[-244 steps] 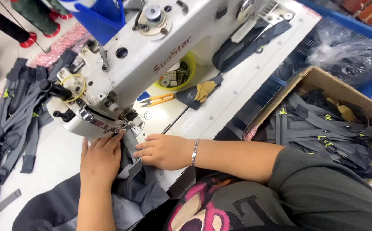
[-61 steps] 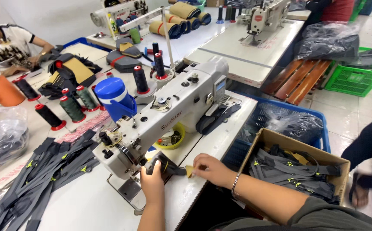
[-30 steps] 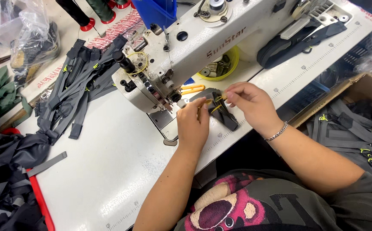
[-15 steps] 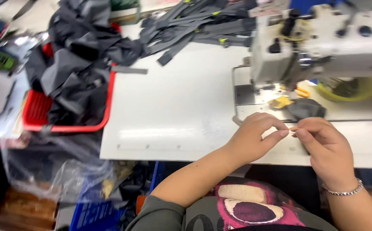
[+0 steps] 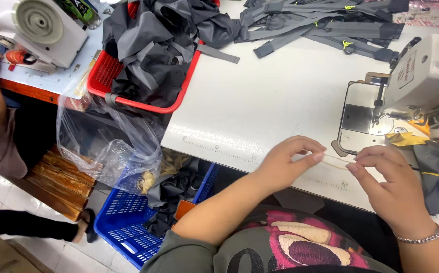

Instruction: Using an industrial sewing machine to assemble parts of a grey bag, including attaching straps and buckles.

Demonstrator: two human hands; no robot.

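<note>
Since half a second ago the view has swung a little left and both hands have drifted toward the near edge of the white sewing table [image 5: 280, 101], keeping the same pinch. The left hand [image 5: 287, 162] and the right hand [image 5: 386, 184] are each nearly closed, thumb against fingertips, holding between them a thin pale thread or strip [image 5: 334, 162] stretched just above the table's front edge, close in front of the sewing machine [image 5: 424, 81]. Doing this well likely means keeping the strand taut and level, with the pinches near its ends so it does not slip or twist. A dark fabric piece [image 5: 436, 169] lies at the table's right edge, beside the right hand. At the far left corner a red basket [image 5: 138, 101] holds a heap of grey fabric [image 5: 153, 40]; below the table a blue crate [image 5: 128, 227] holds more dark cloth, with a clear plastic bag [image 5: 108, 146] hanging beside it. Grey straps [image 5: 325, 25] lie along the far edge.
</note>
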